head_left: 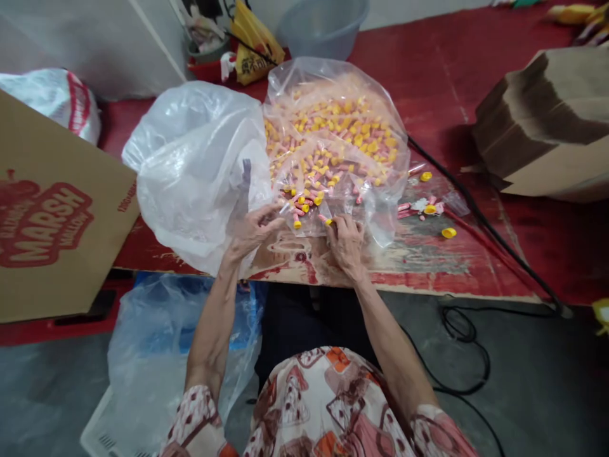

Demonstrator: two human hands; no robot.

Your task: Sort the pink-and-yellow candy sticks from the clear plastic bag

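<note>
A clear plastic bag [387, 216] lies on the table with many small pink pieces with yellow caps [352, 120] inside, several spilling toward its near edge. My left hand [254, 231] is at the near left of this pile, thumb and fingers closed by a small pale, translucent bit [285, 207] too small to name. Curled at the bag's near edge, my right hand [346, 242] has its fingertips on one pink piece with a yellow cap [325, 219]. Left of the pile rests a cloudy white plastic bag [190, 165], beside my left wrist.
Loose yellow caps [448, 233] and pink bits lie at right, near a black cable [480, 212] crossing the red table [438, 82]. Cardboard boxes stand left [61, 222] and right [556, 152]. A grey basin [323, 28] and yellow bag [254, 47] are behind.
</note>
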